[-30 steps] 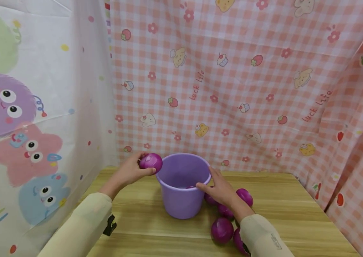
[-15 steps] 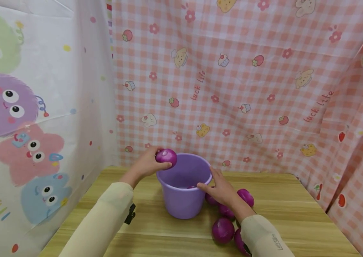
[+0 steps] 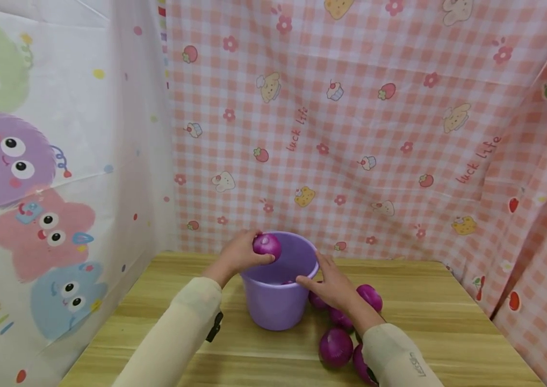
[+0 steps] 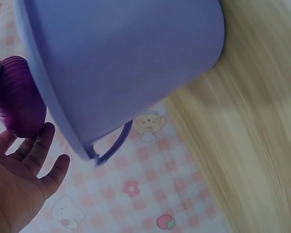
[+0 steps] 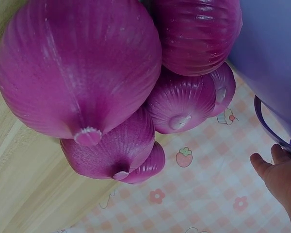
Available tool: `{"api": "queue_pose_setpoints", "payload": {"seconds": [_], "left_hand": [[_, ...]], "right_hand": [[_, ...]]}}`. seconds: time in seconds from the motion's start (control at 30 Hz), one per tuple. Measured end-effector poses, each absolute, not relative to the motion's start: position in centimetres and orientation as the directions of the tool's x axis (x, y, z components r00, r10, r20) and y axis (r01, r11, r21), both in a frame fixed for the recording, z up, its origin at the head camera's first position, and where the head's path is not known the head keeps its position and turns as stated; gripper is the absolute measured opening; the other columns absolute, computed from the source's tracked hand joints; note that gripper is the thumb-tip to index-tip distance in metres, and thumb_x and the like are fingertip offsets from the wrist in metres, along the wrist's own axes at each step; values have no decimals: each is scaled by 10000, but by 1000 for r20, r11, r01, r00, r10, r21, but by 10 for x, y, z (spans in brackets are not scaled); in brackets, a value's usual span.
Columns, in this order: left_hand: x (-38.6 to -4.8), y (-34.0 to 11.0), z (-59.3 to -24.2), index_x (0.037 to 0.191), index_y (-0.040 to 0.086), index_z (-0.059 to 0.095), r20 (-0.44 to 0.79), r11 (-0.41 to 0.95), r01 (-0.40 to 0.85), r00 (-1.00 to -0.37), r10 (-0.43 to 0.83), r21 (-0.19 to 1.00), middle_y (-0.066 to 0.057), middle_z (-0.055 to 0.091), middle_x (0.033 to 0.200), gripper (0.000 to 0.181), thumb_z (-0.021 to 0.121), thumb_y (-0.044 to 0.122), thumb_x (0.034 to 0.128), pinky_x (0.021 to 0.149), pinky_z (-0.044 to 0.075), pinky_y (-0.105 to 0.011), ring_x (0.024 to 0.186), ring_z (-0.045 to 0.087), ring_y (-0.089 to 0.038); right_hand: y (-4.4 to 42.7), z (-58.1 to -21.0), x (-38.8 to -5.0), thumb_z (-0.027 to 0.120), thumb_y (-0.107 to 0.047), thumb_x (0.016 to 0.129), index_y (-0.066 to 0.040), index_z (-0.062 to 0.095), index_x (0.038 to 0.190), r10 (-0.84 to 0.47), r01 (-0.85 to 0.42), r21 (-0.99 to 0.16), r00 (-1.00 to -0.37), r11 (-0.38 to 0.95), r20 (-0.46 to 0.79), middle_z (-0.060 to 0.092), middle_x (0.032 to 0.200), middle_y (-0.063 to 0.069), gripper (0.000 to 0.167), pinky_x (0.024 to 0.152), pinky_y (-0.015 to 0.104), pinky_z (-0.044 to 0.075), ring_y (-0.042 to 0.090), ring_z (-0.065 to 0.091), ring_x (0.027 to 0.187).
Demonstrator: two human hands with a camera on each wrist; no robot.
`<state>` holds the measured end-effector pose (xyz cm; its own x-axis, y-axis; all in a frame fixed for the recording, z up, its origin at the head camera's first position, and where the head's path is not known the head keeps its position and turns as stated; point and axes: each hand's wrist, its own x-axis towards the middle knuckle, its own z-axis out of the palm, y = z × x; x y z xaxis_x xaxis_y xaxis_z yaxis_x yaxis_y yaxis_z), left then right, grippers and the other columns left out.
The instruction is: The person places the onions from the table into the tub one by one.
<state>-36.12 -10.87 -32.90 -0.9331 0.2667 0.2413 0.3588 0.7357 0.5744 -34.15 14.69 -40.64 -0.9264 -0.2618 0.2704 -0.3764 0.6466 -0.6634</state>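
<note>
In the head view a purple bucket [image 3: 275, 306] stands upright on the table. My left hand [image 3: 240, 252] holds a purple onion [image 3: 266, 246] over the left part of its mouth; the left wrist view shows this onion [image 4: 20, 99] by the rim, fingers curved under it. My right hand [image 3: 333, 287] grips the bucket's right rim, thumb on the near side and fingers along the outside. Low inside the bucket a small bit of purple shows, mostly hidden by the rim. Several more onions [image 3: 336, 347] lie right of the bucket, partly beneath my right forearm.
The wooden table [image 3: 428, 317] runs back to a pink checked curtain [image 3: 351, 129]. A white cartoon curtain [image 3: 123, 161] hangs at the left. The bucket's handle [image 4: 117, 144] hangs at its side in the left wrist view. Onions crowd close together in the right wrist view.
My left hand has carried the onion rightward, from beside the bucket's left rim to over its mouth. My right hand has stayed on the rim, and the bucket has not moved.
</note>
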Motion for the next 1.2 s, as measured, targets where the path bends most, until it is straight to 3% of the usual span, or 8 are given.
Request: {"api": "queue_pose_setpoints", "payload": {"seconds": [0.23, 0.5, 0.87, 1.2], "left_hand": [[-361, -103, -337, 1407, -26, 492, 237, 737, 380, -925, 297, 559, -199, 576, 1332, 782, 800, 399, 827, 1011, 465, -477, 1188, 573, -342], [-361, -107, -337, 1479, 41, 435, 223, 772, 353, -935, 275, 529, -199, 487, 1447, 859, 785, 469, 821, 1051, 417, -527, 1269, 512, -365], [-357, -124, -344, 1485, 80, 440, 257, 792, 361, -930, 264, 492, -193, 453, 1466, 892, 773, 540, 797, 1056, 383, -584, 1312, 450, -390], [-350, -140, -358, 1520, 94, 398, 232, 768, 355, -934, 271, 534, -218, 330, 1553, 951, 742, 601, 793, 1083, 315, -639, 1397, 335, -431]], "right_hand": [[147, -405, -340, 667, -559, 889, -209, 250, 1587, -265, -376, -672, -927, 638, 266, 357, 1531, 123, 885, 1088, 617, 325, 364, 400, 1364], [147, -404, -339, 645, -627, 870, -212, 243, 1589, -264, -363, -680, -931, 637, 251, 343, 1544, 118, 923, 1083, 627, 325, 370, 397, 1366], [146, -404, -340, 643, -644, 861, -204, 245, 1589, -255, -351, -681, -936, 643, 242, 362, 1525, 122, 939, 1070, 639, 333, 383, 415, 1348], [146, -406, -341, 640, -656, 856, -224, 244, 1589, -251, -350, -677, -937, 647, 244, 363, 1525, 117, 939, 1071, 637, 335, 376, 416, 1349]]}}
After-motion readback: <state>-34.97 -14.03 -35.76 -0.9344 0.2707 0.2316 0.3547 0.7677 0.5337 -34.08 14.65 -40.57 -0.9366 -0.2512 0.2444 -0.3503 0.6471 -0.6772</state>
